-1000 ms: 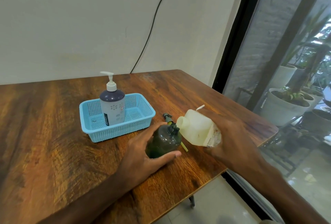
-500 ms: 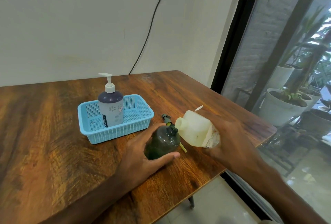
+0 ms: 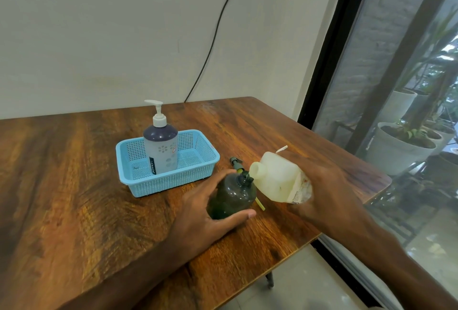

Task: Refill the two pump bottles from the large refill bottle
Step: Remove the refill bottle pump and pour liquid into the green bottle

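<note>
Wrapping round the dark green bottle (image 3: 231,197), the left hand (image 3: 208,220) has its thumb along the near side and its fingers curled over the far side, clamped on the body. This bottle stands on the wooden table (image 3: 74,185) just right of the blue basket (image 3: 161,185), near the basket's front right corner. Its neck is open, with no pump on it. The right hand (image 3: 327,193) grips the pale refill bottle (image 3: 277,178) by its lower end, fingers curled round it, though their tips are hidden behind it. The refill bottle is held off the table, farther right of the basket, tilted on its side. Its uncapped mouth points toward the basket and sits just beside the green bottle's neck. A green pump (image 3: 236,164) with a yellow tube lies on the table right of the basket, partly hidden behind the green bottle. Inside the basket a grey pump bottle (image 3: 161,153) stands upright at its middle, its white pump on. Behind the basket, a black cable (image 3: 210,44) runs up the wall.
</note>
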A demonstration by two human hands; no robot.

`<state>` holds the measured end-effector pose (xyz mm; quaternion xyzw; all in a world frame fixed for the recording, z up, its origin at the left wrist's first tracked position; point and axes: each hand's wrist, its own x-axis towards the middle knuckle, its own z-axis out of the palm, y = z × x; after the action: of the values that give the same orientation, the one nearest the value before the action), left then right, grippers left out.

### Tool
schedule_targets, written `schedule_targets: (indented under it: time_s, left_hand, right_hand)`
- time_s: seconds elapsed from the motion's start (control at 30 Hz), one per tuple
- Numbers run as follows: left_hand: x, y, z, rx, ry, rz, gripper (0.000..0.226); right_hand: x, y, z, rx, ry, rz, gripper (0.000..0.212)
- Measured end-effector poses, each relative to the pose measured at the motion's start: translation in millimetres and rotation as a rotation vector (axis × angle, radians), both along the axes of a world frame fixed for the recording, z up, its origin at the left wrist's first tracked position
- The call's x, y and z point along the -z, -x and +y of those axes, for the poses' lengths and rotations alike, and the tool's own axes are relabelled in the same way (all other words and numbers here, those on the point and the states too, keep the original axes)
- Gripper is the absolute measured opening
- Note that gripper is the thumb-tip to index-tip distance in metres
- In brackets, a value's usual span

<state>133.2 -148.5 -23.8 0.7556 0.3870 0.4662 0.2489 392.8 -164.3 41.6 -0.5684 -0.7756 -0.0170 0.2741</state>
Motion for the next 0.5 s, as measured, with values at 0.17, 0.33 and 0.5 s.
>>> schedule_targets:
  time_s: [0.17,0.33,0.5]
  left_hand:
    - [1.4,0.4,-0.2,-0.001,-0.002,0.003,0.076]
    - [0.6,-1.0,0.7,-0.005,-0.012,0.0,0.075]
    - [0.2,-0.5,0.2,0.003,-0.02,0.007,0.073]
  right_hand:
    - [-0.5,-1.6,-0.2,-0.009,0.002,0.005,0.094]
    - [-1.5,-2.1,1.1,-0.005,0.028,0.0,0.094]
    - [-2.1,-1.5,1.0,0.007,0.036,-0.02,0.094]
